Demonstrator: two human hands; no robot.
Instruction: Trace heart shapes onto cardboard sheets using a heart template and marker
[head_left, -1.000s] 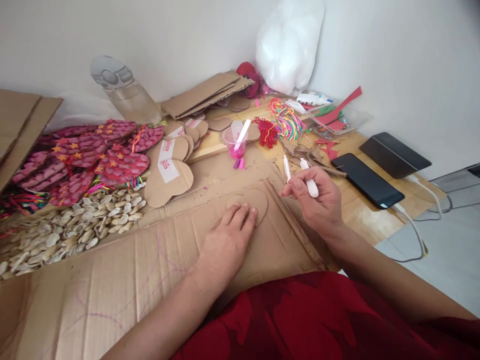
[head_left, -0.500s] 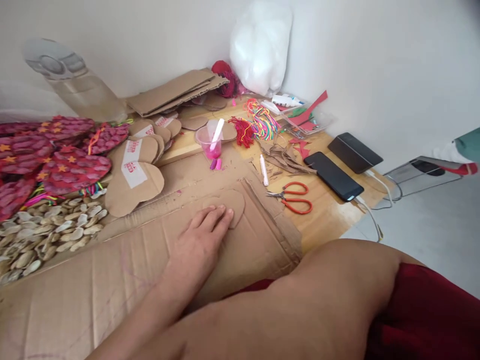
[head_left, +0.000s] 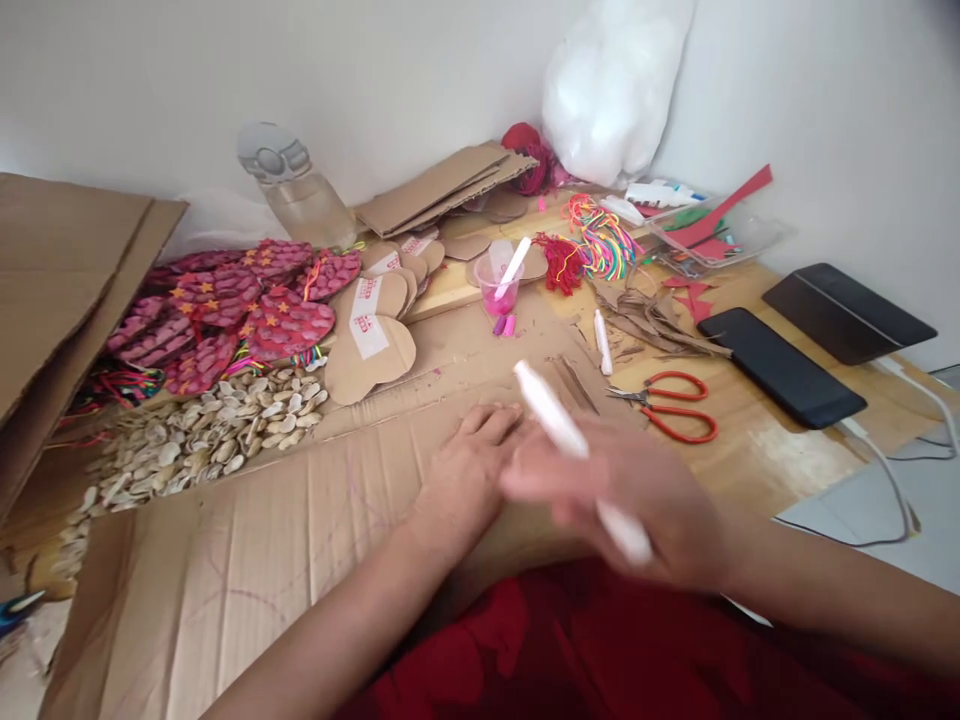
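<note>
Palm down, my left hand lies on a large corrugated cardboard sheet, fingers stretched forward. The small rounded cardboard piece under it is now mostly hidden. My right hand, blurred by motion, is closed around a white marker just right of the left hand. The marker sticks out above and below the fingers; whether its tip is capped is unclear. Faint curved lines show on the sheet. Orange-handled scissors lie open beyond my right hand, near another white marker.
Heart-shaped cardboard cutouts, pistachio-like shells and pink decorated pieces lie left. Behind stand a plastic cup and a bottle. Cardboard scraps, a phone and a dark propped device are right.
My right hand has come into view from the right, holding a white marker. The camera has turned left, showing more cardboard there. My left hand still rests on the cardboard.
</note>
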